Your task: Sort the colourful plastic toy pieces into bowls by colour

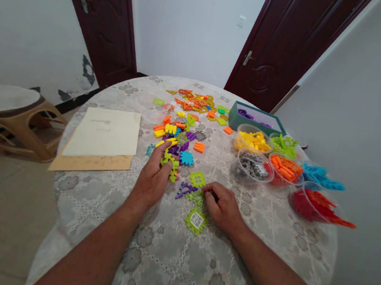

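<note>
My left hand [155, 178] is closed around a lime-green toothed building piece [172, 165], at the near edge of a mixed pile of pieces. My right hand [222, 204] has its fingers curled by the right side of a few flat pieces; its fingertips are at a green triangular piece [195, 197], and whether they pinch it I cannot tell. Beside that lies a purple triangular piece [185, 190]. A green window piece [198, 178] sits just beyond, and a green square with a white window [196, 220] lies nearer to me. A blue toothed square [186, 158] rests right of my left hand.
Clear tubs of sorted pieces stand at the right: yellow [253, 140], grey [255, 166], orange [285, 169], red [312, 203]. A dark green box [259, 118] with purple pieces is behind them. Papers [107, 133] lie at the left; a stool [14, 116] stands beyond the table edge.
</note>
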The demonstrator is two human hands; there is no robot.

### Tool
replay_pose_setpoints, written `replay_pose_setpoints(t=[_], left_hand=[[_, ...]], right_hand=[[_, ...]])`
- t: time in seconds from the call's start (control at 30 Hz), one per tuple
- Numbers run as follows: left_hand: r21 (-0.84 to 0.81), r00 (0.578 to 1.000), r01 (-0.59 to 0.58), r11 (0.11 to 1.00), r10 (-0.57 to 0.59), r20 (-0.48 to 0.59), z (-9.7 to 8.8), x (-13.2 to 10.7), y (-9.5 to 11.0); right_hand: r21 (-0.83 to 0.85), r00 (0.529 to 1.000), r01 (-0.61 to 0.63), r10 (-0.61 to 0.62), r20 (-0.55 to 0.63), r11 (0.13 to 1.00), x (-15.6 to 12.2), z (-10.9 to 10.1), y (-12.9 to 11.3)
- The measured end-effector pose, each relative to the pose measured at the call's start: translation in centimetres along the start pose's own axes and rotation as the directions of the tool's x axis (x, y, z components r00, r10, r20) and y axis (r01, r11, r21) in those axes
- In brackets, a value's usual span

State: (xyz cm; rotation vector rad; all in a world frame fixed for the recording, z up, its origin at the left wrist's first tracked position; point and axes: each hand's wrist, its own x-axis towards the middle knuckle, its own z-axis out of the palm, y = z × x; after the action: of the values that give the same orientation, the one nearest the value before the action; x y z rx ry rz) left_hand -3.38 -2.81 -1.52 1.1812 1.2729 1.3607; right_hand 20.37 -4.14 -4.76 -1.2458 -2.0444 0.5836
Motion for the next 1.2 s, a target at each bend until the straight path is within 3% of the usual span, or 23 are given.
replay_pose_setpoints(t=[0.27,0.4,0.6,0.87,1.0,1.2], left_hand=[[0.036,0.998,-0.06,0.998,0.061,-0.025,0.9,-0.3,-0.4],[0.127,0.994,-0.091,0.988,0.098,-0.052,0.5,-0.2,-0.6],[0.048,0.998,-0.018,0.999,0.021,-0.066,-0.1,0.7,0.0],[0.116,1.0,0.027,0.993,-0.025,-0.015,0.6,0.1,1.7],[0.077,0.997,0.075,0.994,-0.074,-0.011,1.0,-0.7,1.7],[-0.018,0.988,0.154,0.988,-0.154,0.026,1.1,-1.3,1.3]], right_hand=[[-0.078,0.996,0.084,-0.084,0.013,0.993,-0.3,0.3,0.6],[-0.25,0.991,0.085,-0.056,0.121,0.964,-0.7,0.4,-0.6],[-0.433,0.96,0.165,-0.044,0.276,0.886,-1.0,0.5,-2.4],[-0.411,0.933,0.18,-0.022,0.36,0.894,0.6,-0.6,-3.2],[-0.332,0.954,0.141,-0.039,0.297,0.933,0.7,-0.6,-2.7],[-0.182,0.994,0.062,-0.043,0.101,0.981,0.2,0.9,-0.7]])
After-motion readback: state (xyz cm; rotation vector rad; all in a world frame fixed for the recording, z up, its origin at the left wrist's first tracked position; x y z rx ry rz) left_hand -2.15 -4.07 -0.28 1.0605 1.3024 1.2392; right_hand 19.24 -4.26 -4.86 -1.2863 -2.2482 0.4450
